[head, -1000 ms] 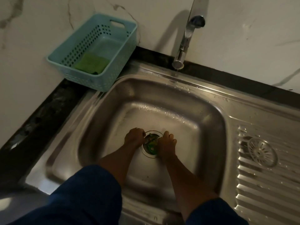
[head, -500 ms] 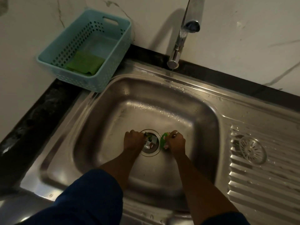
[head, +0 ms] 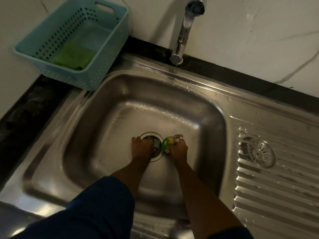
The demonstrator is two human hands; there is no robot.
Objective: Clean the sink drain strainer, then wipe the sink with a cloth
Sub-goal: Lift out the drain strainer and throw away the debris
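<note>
Both my hands are down in the steel sink point(head: 110, 118) at the drain opening point(head: 155, 157). My right hand point(head: 177, 149) grips a crumpled green wrapper point(head: 167, 144) just right of the drain. My left hand point(head: 142, 147) lies over the drain's left half with its fingers curled onto grey scraps point(head: 156, 143) in it; what they hold is hidden. The round metal strainer point(head: 261, 153) lies on the ribbed drainboard point(head: 276, 195) to the right. A green cloth point(head: 74, 56) lies in the teal basket point(head: 96, 73) at the back left.
A chrome tap point(head: 183, 31) stands behind the sink against the white marble wall, with its spout over the basin. Dark stone counter point(head: 25, 107) runs along the left and back edges. Water drops dot the basin and its rim.
My right hand has pulled the green wrapper out of the drain and moved it a little to the right. My left hand stays on the drain. The view has shifted closer.
</note>
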